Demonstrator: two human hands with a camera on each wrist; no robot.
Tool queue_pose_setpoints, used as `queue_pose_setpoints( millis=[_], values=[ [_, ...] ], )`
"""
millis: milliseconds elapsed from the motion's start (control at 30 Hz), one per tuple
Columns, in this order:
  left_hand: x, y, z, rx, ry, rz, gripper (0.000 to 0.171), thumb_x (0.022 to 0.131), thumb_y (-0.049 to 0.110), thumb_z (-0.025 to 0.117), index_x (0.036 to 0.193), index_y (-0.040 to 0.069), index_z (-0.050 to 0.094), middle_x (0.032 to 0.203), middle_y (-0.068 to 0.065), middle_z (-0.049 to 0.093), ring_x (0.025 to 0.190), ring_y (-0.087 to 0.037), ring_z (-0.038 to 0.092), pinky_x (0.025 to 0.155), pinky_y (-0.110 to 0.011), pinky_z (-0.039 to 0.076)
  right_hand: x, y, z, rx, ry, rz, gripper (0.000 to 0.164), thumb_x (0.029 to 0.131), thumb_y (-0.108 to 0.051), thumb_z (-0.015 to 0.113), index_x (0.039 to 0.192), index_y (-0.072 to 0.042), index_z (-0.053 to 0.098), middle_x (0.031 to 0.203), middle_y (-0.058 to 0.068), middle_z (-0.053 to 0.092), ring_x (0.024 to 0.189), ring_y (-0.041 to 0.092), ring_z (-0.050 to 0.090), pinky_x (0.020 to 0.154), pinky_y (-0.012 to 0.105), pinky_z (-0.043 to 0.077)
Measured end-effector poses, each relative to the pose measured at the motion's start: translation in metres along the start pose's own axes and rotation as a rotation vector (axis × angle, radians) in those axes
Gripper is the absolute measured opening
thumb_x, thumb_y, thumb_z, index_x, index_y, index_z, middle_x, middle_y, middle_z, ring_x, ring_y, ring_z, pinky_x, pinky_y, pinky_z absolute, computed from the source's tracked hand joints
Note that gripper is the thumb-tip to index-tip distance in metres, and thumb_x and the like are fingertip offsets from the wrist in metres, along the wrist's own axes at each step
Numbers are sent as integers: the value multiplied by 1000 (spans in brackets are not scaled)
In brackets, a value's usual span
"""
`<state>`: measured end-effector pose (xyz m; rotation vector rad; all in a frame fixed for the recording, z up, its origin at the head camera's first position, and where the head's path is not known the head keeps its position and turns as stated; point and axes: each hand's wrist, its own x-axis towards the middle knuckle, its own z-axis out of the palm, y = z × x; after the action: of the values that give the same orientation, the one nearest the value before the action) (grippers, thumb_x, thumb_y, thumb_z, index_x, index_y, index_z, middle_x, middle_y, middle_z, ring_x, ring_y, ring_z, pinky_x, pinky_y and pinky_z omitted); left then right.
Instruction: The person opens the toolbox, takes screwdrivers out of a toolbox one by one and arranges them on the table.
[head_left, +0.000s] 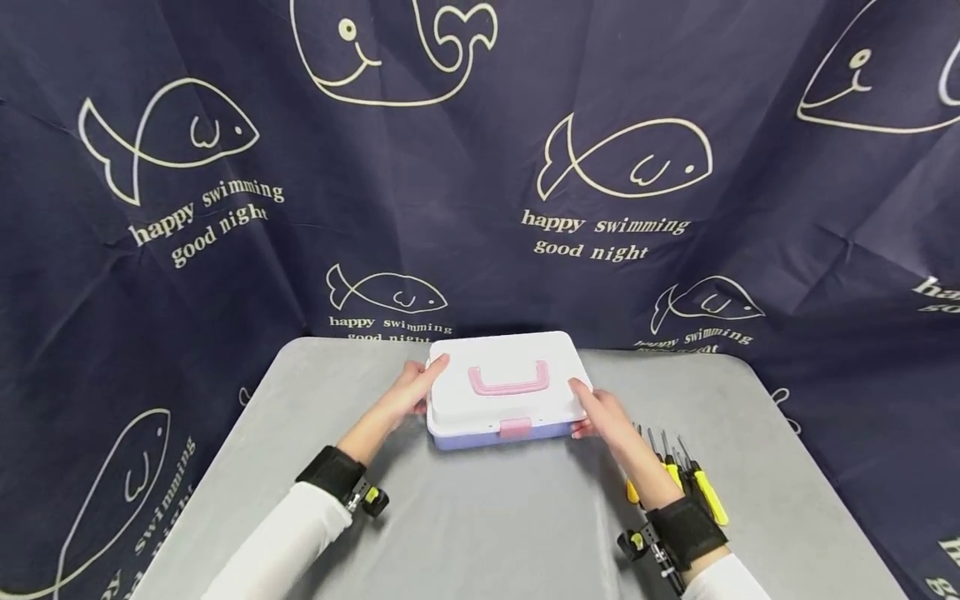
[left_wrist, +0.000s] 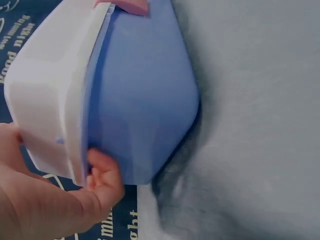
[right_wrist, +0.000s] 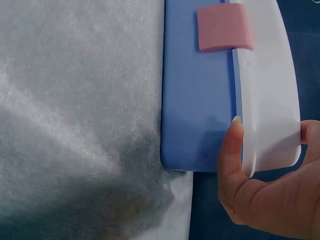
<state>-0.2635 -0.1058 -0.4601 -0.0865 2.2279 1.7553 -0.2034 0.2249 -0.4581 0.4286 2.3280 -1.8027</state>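
A toolbox with a white lid and blue base (head_left: 480, 437) is at the far middle of the grey table. Its pink handle (head_left: 508, 379) lies on the lid, and a pink latch (right_wrist: 225, 27) spans the front seam. My left hand (head_left: 408, 390) grips the left end, thumb on the lid and fingers curled under the lid's rim, as the left wrist view shows. At the right end my right hand (head_left: 603, 412) holds the box the same way, thumb on top and a finger against the blue side by the rim. The lid is down.
Several screwdrivers (head_left: 705, 492) with yellow and black handles lie right of the box, partly hidden under my right forearm. A dark blue curtain (head_left: 480, 183) with white fish drawings hangs right behind the table's (head_left: 480, 533) back edge.
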Motion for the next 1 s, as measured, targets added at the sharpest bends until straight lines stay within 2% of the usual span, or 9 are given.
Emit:
queue_pose_setpoints(
  millis=[100, 233, 300, 400, 533, 667, 767, 900, 1000],
  values=[
    [19, 9, 4, 9, 26, 29, 66, 102, 54, 55, 128, -5, 44, 104, -13, 56, 71, -14, 50, 61, -26, 41, 2, 2, 0, 26, 11, 13, 67, 105, -44, 52, 126, 18, 41, 85, 16, 57, 54, 14, 61, 56, 32, 60],
    [37, 16, 6, -16, 47, 71, 73, 102, 51, 56, 140, -10, 46, 124, -22, 56, 98, -23, 57, 81, -31, 47, 4, 2, 1, 50, 26, 18, 72, 105, -47, 52, 130, 18, 38, 88, 18, 55, 54, 14, 61, 57, 32, 61],
    [43, 16, 5, -29, 69, 88, 73, 102, 50, 57, 139, -12, 46, 129, -25, 54, 109, -29, 56, 92, -36, 47, 6, 2, 3, 62, 24, 14, 75, 104, -49, 53, 132, 19, 38, 87, 17, 56, 54, 14, 62, 57, 32, 61],
    [48, 10, 4, -53, 98, 93, 69, 102, 47, 57, 137, -12, 49, 127, -25, 56, 112, -31, 56, 97, -39, 46, 7, 3, 6, 67, 12, 1, 74, 104, -50, 55, 130, 18, 42, 82, 16, 57, 53, 13, 61, 54, 29, 59],
    [48, 0, 2, -79, 131, 71, 65, 103, 46, 56, 135, -10, 52, 120, -20, 59, 105, -27, 58, 92, -37, 48, 9, 5, 11, 68, 14, -18, 71, 103, -50, 56, 129, 14, 43, 79, 11, 55, 53, 12, 58, 50, 26, 55],
    [45, -4, 2, -82, 163, 75, 69, 102, 50, 56, 136, -10, 52, 123, -22, 60, 108, -29, 59, 92, -38, 48, 11, 7, 12, 28, 45, -33, 71, 103, -54, 55, 130, 11, 42, 79, 8, 52, 56, 12, 56, 50, 26, 53],
    [44, -5, 5, -101, 182, 76, 69, 101, 50, 58, 136, -9, 53, 123, -22, 61, 106, -28, 60, 90, -36, 49, 9, 8, 9, -30, 65, -43, 74, 102, -57, 55, 130, 11, 45, 86, 11, 54, 62, 15, 57, 51, 27, 52],
    [44, -7, 9, -142, 185, 67, 65, 100, 51, 60, 134, -5, 57, 112, -15, 64, 92, -19, 60, 78, -29, 49, 7, 9, 6, -88, 99, -43, 78, 102, -60, 53, 134, 11, 46, 97, 18, 58, 68, 18, 58, 52, 29, 50],
    [42, -8, 9, -141, 179, 63, 63, 103, 52, 56, 136, -2, 58, 107, -11, 64, 86, -16, 60, 73, -28, 50, 8, 8, 4, -108, 118, -49, 81, 101, -61, 53, 135, 12, 48, 93, 19, 60, 67, 18, 58, 51, 29, 49]
  ],
)
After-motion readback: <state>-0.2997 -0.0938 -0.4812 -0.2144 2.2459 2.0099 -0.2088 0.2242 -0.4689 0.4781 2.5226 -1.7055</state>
